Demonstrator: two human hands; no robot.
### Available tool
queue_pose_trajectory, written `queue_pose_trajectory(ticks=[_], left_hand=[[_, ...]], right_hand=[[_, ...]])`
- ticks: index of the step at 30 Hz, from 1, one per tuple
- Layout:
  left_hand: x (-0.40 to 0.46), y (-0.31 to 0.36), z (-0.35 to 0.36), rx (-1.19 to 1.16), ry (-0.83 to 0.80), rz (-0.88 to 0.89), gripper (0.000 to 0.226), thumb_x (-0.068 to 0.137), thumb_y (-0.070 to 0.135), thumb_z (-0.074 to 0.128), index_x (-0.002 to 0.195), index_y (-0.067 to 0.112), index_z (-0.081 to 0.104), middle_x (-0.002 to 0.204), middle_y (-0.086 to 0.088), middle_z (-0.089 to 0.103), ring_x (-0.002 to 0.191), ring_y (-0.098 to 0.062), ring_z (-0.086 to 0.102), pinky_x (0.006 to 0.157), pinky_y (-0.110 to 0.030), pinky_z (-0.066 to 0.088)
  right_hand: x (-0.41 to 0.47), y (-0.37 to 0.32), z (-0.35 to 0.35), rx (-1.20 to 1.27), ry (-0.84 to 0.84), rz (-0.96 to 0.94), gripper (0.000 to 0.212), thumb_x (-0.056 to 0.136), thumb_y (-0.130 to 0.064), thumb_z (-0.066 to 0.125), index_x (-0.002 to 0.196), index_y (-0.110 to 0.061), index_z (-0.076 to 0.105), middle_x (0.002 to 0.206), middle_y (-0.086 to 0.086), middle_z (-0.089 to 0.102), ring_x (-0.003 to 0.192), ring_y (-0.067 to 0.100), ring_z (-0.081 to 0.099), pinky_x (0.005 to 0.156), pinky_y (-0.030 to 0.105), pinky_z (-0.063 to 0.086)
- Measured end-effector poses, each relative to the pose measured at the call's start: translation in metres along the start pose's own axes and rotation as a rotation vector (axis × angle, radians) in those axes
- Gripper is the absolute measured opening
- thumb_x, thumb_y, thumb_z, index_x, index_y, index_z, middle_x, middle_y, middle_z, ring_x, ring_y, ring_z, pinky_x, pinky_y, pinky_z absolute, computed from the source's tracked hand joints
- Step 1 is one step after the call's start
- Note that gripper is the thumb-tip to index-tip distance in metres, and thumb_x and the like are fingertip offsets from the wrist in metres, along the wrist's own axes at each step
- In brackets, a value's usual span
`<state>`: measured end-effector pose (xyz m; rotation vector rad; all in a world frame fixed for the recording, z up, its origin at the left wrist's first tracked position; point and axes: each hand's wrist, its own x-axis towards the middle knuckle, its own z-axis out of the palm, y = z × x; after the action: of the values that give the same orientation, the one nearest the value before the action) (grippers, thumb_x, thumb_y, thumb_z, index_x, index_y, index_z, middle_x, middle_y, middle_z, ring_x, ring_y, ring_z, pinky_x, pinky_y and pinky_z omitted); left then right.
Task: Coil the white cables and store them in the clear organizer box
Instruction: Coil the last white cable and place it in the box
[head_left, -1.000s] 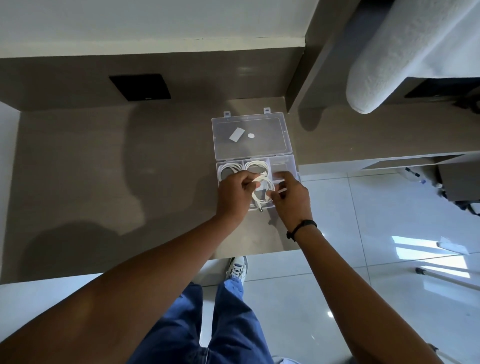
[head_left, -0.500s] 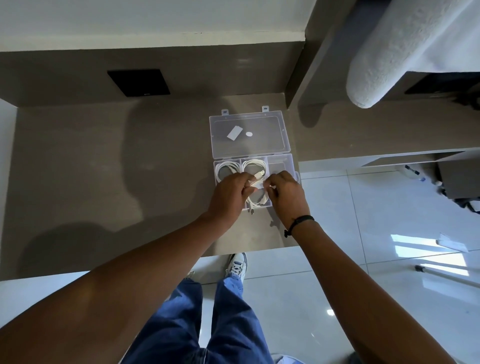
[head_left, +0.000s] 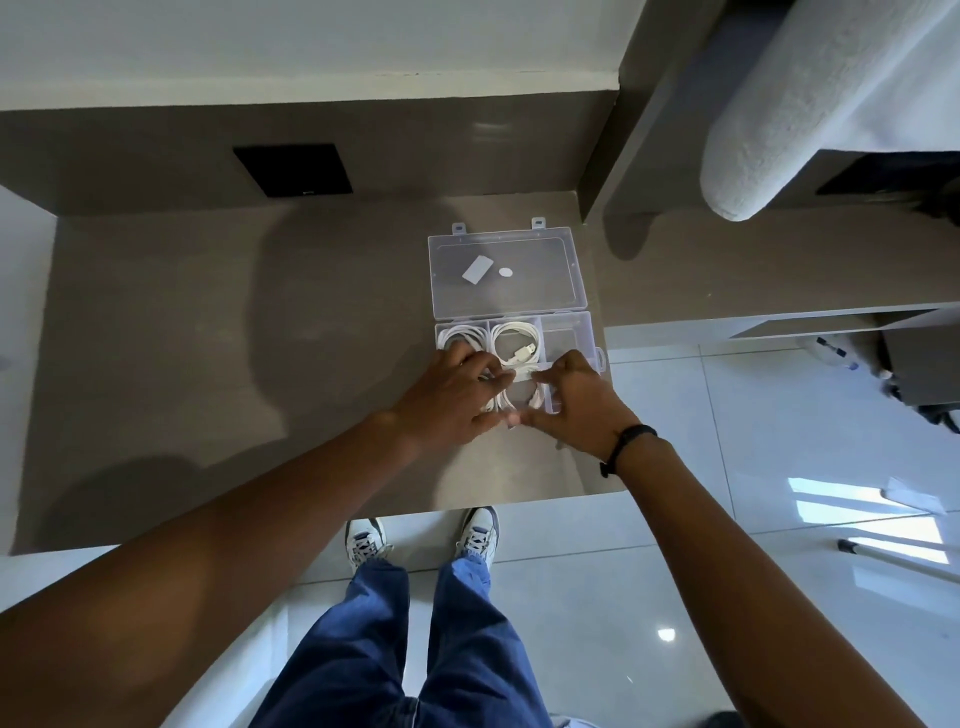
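Box (head_left: 569, 335) sits at the desk's (head_left: 208, 338) right edge, close to the front edge; wide bare desk to its left, lid (head_left: 506, 273) flat open behind.
Two coiled cables (head_left: 514, 343) fill the far-left and far-middle cells, far-right cell bare. Left hand (head_left: 452, 400) and right hand (head_left: 576, 405) press a third cable (head_left: 511, 400) into the near-middle cell, fingers spread and half-curled; cannot tell whether either pinches it.

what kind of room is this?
Probably a bedroom or a hotel-type room: a built-in desk in a wall nook, a glossy tiled floor, and what looks like a white towel or bedding at upper right.
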<state>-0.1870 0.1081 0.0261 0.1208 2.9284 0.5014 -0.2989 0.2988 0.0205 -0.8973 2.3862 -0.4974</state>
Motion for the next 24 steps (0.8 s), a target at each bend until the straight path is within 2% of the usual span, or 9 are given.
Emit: queue_pose_trajectory(ticks=[2,4,6,9,12,15,18,21,24], left_hand=[[0.003,0.002,-0.002,0.007,-0.017,-0.025,0.053,0.094,0.053,0.061,0.137,0.021,0.064,0.135,-0.001,0.06,0.124,-0.033,0.047,0.104,-0.048,0.042],[0.006,0.006,-0.002,0.025,0.002,-0.04,0.047,0.092,0.052,0.063,0.13,0.024,0.068,0.13,0.001,0.062,0.121,-0.031,0.048,0.102,-0.046,0.041],[0.01,0.008,-0.001,0.049,0.023,-0.071,0.041,0.092,0.05,0.063,0.123,0.026,0.072,0.125,0.002,0.064,0.119,-0.03,0.049,0.099,-0.044,0.04],[0.017,0.009,-0.004,0.074,0.001,-0.128,0.046,0.087,0.058,0.065,0.118,0.026,0.075,0.119,0.002,0.067,0.117,-0.029,0.051,0.096,-0.044,0.041],[0.017,0.007,-0.004,0.077,-0.02,-0.12,0.043,0.089,0.056,0.063,0.118,0.026,0.075,0.12,0.001,0.065,0.119,-0.029,0.05,0.098,-0.044,0.04],[0.013,0.004,-0.003,0.03,0.019,-0.112,0.036,0.093,0.049,0.057,0.11,0.024,0.077,0.117,-0.001,0.067,0.116,-0.032,0.051,0.096,-0.046,0.041],[0.018,0.006,-0.005,0.063,0.011,-0.151,0.031,0.095,0.047,0.057,0.101,0.024,0.078,0.112,-0.001,0.068,0.112,-0.032,0.052,0.091,-0.045,0.042],[0.025,0.012,-0.006,0.115,-0.032,-0.19,0.031,0.09,0.047,0.063,0.102,0.023,0.079,0.11,-0.002,0.066,0.112,-0.032,0.051,0.089,-0.044,0.04],[0.026,0.011,-0.006,0.143,-0.028,-0.191,0.035,0.089,0.051,0.064,0.103,0.021,0.077,0.108,-0.006,0.065,0.112,-0.033,0.052,0.09,-0.044,0.04]], right_hand=[[-0.003,-0.003,0.003,-0.046,-0.018,0.004,0.09,0.061,-0.087,0.059,0.12,-0.02,0.066,0.114,0.002,0.05,0.086,0.01,0.047,0.077,0.021,0.043],[-0.003,-0.004,0.008,-0.098,0.002,0.023,0.076,0.066,-0.078,0.067,0.116,-0.022,0.067,0.113,0.0,0.049,0.08,0.01,0.05,0.071,0.015,0.044],[0.0,-0.005,0.011,-0.102,0.027,0.042,0.062,0.074,-0.066,0.071,0.117,-0.021,0.069,0.114,0.001,0.05,0.067,0.006,0.05,0.056,0.004,0.038],[0.004,-0.006,0.009,-0.042,0.023,0.074,0.054,0.078,-0.051,0.077,0.122,-0.021,0.069,0.116,0.003,0.054,0.057,-0.001,0.046,0.037,0.007,0.032],[0.006,-0.011,0.005,-0.033,0.021,0.094,0.038,0.081,-0.038,0.08,0.115,-0.024,0.071,0.117,0.004,0.058,0.067,0.007,0.055,0.051,0.007,0.042],[0.001,-0.021,0.005,-0.104,0.085,0.064,0.016,0.086,-0.029,0.076,0.1,-0.024,0.07,0.114,0.006,0.059,0.084,0.024,0.065,0.079,0.032,0.058],[-0.003,-0.032,0.01,-0.204,0.122,0.029,0.011,0.088,-0.024,0.073,0.098,-0.02,0.071,0.111,0.009,0.059,0.083,0.028,0.067,0.078,0.041,0.061],[0.001,-0.032,0.009,-0.208,0.054,-0.035,0.008,0.089,-0.019,0.071,0.096,-0.015,0.074,0.108,0.01,0.068,0.093,0.03,0.067,0.086,0.042,0.058],[0.003,-0.015,-0.004,-0.054,-0.057,-0.115,0.011,0.089,-0.01,0.07,0.094,-0.014,0.078,0.113,0.008,0.07,0.101,0.025,0.066,0.095,0.03,0.051]])
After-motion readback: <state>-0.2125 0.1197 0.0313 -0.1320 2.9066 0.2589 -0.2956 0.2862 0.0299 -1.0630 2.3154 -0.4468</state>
